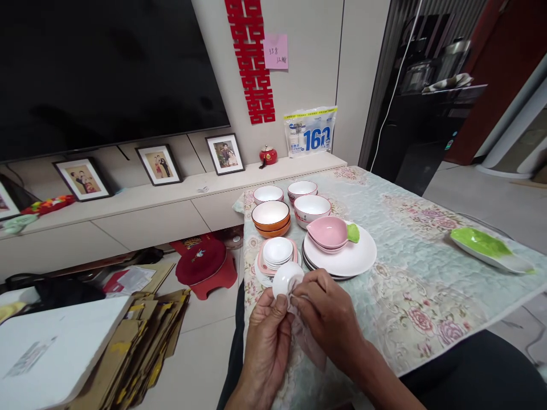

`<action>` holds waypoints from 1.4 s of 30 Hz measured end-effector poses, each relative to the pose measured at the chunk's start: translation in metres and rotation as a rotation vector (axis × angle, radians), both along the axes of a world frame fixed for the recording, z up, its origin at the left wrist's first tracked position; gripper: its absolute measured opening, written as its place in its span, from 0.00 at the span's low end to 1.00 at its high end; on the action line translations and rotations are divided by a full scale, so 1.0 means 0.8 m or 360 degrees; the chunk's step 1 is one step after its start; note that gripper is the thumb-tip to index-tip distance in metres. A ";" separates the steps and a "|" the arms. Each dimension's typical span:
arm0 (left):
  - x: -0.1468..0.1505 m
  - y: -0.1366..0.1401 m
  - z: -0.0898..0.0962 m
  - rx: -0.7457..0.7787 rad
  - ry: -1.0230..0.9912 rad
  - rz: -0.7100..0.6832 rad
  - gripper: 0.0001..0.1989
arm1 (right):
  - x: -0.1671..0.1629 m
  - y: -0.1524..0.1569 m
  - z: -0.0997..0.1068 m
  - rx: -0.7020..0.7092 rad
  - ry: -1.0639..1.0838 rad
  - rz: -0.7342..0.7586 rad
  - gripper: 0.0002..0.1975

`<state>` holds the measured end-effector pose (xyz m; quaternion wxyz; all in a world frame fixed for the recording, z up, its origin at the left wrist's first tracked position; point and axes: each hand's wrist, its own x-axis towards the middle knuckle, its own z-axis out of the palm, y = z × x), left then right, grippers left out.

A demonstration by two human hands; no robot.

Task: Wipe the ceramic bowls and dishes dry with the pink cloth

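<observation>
My left hand [270, 333] grips a small white dish [282, 278] by its edge, thumb on top. The dish is tilted up above the near edge of the table. My right hand [329, 310] has its fingers closed on a pale pinkish cloth [311, 344], pressed against the dish; the cloth hangs down between my hands. Just beyond, small white dishes [277, 249] are stacked on pink-edged square plates. To the right, a pink leaf-ended bowl [327, 232] sits on a stack of large plates [363, 250].
Orange bowls [270, 215] and white bowls [311, 206] stand farther back on the flowered tablecloth [414, 285]. A green leaf-shaped dish [487, 247] lies at the right. Left of the table are a red stool [205, 266], flattened cardboard [128, 347] and a white box [55, 347].
</observation>
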<state>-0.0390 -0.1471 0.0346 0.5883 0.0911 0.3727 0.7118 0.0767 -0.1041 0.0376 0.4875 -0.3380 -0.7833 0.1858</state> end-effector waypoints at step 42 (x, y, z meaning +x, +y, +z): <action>-0.021 -0.004 -0.004 0.0204 0.0860 -0.0492 0.12 | 0.028 0.020 0.007 -0.0317 0.0143 0.0217 0.11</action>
